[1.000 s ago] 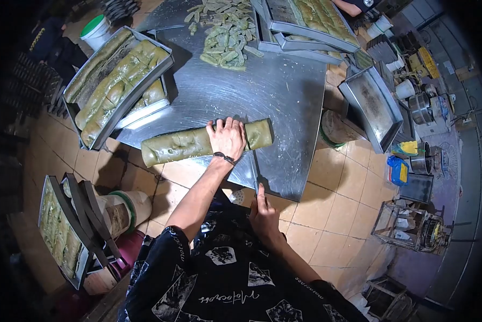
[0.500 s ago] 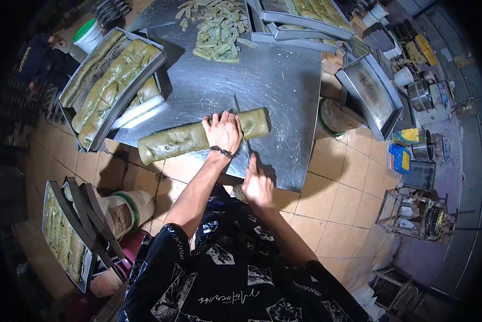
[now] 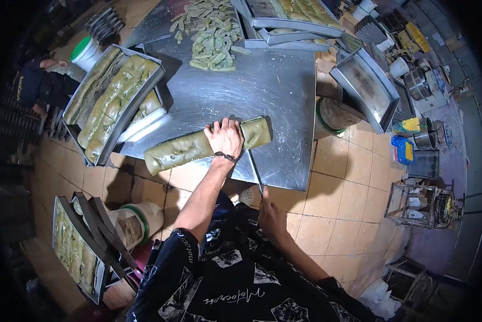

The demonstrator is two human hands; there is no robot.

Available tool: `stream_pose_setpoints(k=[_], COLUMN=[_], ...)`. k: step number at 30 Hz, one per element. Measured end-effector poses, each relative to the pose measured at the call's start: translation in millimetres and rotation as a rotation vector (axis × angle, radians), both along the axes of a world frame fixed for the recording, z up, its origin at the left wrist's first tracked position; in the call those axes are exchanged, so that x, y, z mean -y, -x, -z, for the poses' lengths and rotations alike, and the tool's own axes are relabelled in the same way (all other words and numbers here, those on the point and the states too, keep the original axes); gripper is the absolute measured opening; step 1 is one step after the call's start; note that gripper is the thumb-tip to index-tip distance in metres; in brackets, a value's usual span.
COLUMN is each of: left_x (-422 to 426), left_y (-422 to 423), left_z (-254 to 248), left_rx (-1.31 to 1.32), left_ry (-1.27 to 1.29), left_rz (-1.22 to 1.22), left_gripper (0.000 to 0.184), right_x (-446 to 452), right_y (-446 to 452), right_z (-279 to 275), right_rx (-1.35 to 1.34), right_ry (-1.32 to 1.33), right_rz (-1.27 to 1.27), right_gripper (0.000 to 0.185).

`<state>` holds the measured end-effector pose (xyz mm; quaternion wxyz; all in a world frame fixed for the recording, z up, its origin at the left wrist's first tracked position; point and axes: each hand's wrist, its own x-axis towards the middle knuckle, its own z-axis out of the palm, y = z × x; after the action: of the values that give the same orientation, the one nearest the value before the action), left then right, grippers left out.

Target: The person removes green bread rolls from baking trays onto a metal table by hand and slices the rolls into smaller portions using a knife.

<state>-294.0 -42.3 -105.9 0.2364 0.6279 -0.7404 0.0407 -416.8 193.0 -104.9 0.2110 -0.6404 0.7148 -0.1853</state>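
Note:
A long green loaf (image 3: 182, 150) lies at a slant near the front edge of the steel table. My left hand (image 3: 226, 138), a bracelet at its wrist, presses on the loaf with curled fingers, close beside a cut line. My right hand (image 3: 271, 217) grips a knife (image 3: 255, 167) with the index finger stretched along it. The blade runs from the cut line down past the table's front edge, its tip by the loaf. Right of the cut lies a short end piece (image 3: 256, 132), whose separation at the bottom I cannot make out.
Thin green slices (image 3: 214, 37) are heaped at the back of the steel table (image 3: 284, 96). Metal trays of green loaves (image 3: 115, 102) stand at left, with stacked trays (image 3: 300, 32) behind. A bare tray (image 3: 365, 88) juts out at right. A person (image 3: 45, 80) is at far left.
My right hand has drawn the knife back toward my body, so the blade tip no longer reaches beyond the loaf. My left hand still presses on the loaf. The view has shifted slightly.

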Motion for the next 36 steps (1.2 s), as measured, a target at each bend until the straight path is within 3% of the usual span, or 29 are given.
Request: stream_pose_setpoints(k=[2,6,7,10,11,14,15,24,28,30,36], left_x=[-2.5,-1.8,-0.3,0.6,-1.4,-8.1,-9.6,-21.5,-21.5,-19.9,-17.7], left_y=[-2.1,-1.0,-0.7,-2.3,-3.3,-4.3,-5.7,-19.8,-34.0,-57.2,-97.2], left_z=[1.7,1.2,2.4,3.9,3.6,-0.5,-3.9,-5.2,-15.2,-21.7,-17.1], left_rx=[-0.001,-0.014,0.003,-0.013,-0.025,-0.054,-0.043,-0.139,-0.081,-0.007,0.005], left_ry=[0.013,0.011,0.001,0.021,0.014,0.021,-0.008,0.050,-0.050,-0.147,-0.172], left_rz=[0.010,-0.018,-0.026,-0.023,-0.014,-0.024,-0.018,0.050,0.050,0.082,0.184], left_gripper=[0.027,0.027,0.027,0.026,0.026,0.026,0.026,0.024,0.033,0.043,0.046], right_x=[-8.9,19.3,7.1,-48.6,-50.0,-10.3,-2.1,5.9,-13.5,-28.5,-33.3], right_y=[-2.2,-9.3,-7.6,-2.7,-3.3,-9.9,-12.7,-25.6,-21.7,-25.4,-52.0], right_z=[-1.6,-5.7,-5.2,-15.3,-12.5,-13.4,-17.4,1.6,1.0,-7.9,-58.7], right_rx=[0.083,-0.079,0.043,-0.023,-0.049,0.003,-0.032,-0.090,-0.108,-0.105,-0.035], right_ry=[-0.019,-0.048,-0.115,-0.022,-0.122,0.002,-0.072,0.031,-0.003,0.058,0.322], right_rz=[-0.029,-0.072,-0.005,-0.029,0.005,0.056,0.082,0.099,0.112,0.105,0.151], right_gripper=[0.072,0.067,0.062,0.059,0.056,0.054,0.053,0.054,0.055,0.054,0.050])
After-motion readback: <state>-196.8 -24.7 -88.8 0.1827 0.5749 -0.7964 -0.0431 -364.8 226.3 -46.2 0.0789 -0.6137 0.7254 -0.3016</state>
